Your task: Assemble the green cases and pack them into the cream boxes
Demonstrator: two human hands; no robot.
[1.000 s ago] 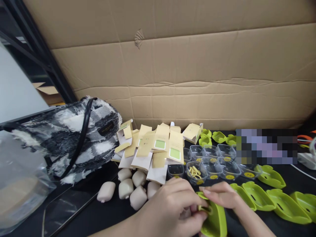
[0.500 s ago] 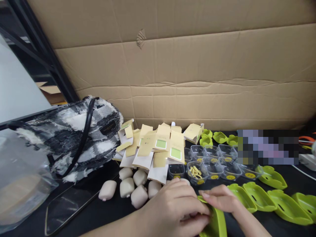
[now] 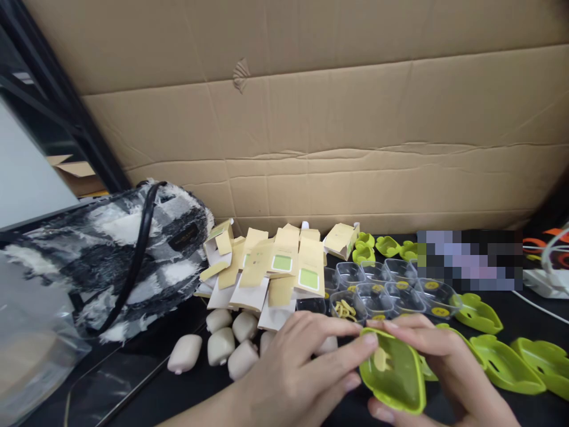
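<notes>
Beyond left hand (image 3: 306, 356) and right hand (image 3: 448, 356): creased cardboard panel (image 3: 288, 118). Stands upright, spans most of the width.
Beneath both hands: black worktop (image 3: 169, 394).
Far left of left hand: shaggy black-and-white bag (image 3: 106, 255) with black strap; nearer, clear plastic bag (image 3: 35, 332).
Beyond left hand: heaped tan cartons (image 3: 284, 258) with green squares.
Left hand, state: extends forefinger (image 3: 368, 339) over tray rim, touches it; cannot tell whether gripping.
Right hand, state: pinches green tray (image 3: 402, 382) between thumb at near edge and fingers at far edge.
Green tray, location: between both hands, tilted, hollow side visible.
Right of right hand: further green trays (image 3: 507, 365).
Just beyond both hands: clear cups (image 3: 376, 302) with yellow labels; one contains yellow loops (image 3: 344, 309).
Left of left hand: rounded beige parts (image 3: 221, 347), some partly hidden.
Inside green tray, near left forefinger: small yellow piece (image 3: 381, 359).
</notes>
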